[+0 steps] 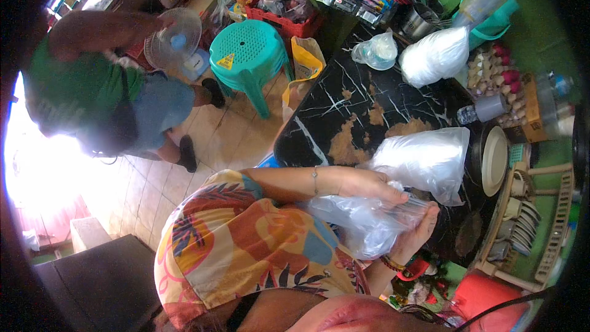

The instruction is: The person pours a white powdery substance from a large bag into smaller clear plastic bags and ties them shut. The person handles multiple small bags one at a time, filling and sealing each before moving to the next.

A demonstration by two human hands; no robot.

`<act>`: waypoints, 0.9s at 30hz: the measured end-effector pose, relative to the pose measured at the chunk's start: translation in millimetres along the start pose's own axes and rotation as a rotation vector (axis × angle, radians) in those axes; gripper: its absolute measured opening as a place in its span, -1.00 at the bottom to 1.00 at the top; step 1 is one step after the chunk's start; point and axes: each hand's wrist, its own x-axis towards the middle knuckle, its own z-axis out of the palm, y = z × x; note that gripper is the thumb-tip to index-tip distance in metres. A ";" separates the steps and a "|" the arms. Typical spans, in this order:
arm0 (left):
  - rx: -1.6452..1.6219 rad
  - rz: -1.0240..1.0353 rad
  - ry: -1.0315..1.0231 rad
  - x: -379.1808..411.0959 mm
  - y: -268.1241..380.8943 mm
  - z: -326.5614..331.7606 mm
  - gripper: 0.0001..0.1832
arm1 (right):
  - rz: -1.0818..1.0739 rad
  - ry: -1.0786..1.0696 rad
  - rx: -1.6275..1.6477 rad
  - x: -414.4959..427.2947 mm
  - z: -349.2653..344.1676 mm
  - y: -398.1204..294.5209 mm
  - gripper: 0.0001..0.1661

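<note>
My left hand [368, 184], with a thin bracelet at the wrist, pinches the upper edge of a crumpled clear plastic bag [364, 226]. On the other side of that bag is my right hand [421, 230], its fingers gripping the gathered plastic; a beaded bracelet circles this wrist. Both hands are above the near part of a black marble-patterned tabletop [313, 106] with worn brown patches. Just beyond them lies a plump clear plastic bag with whitish contents [419, 157]. Another stuffed white plastic bag [433, 57] and a small clear plastic bundle [375, 50] rest farther back.
A person in a green top [87, 87] stands at the left beside an electric fan [173, 39]. Stacked green plastic stools [249, 50] stand on the tiled floor. Along the right are egg trays [488, 74], a plate [495, 161] and a dish rack [521, 221] with cups and plates.
</note>
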 end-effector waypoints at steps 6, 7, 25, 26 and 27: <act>-0.314 0.043 -0.013 15.8 61.7 -8.7 -0.58 | 0.025 -0.502 -0.240 7.1 -47.9 0.5 -0.51; -0.356 0.103 -0.060 22.1 76.2 -3.7 -0.60 | -0.054 -0.365 -0.055 9.2 -66.4 7.4 -0.44; 0.686 -0.153 0.765 100.9 -28.3 -107.0 -0.47 | -0.060 0.084 -0.424 129.9 -104.2 184.8 -0.75; 0.753 -0.104 0.755 114.8 -43.1 -124.5 -0.42 | 0.116 0.098 -0.363 135.9 -107.5 181.7 -0.76; 0.674 -0.101 0.755 112.5 -42.2 -125.3 -0.42 | 0.300 0.122 -0.303 135.1 -106.1 172.9 -0.77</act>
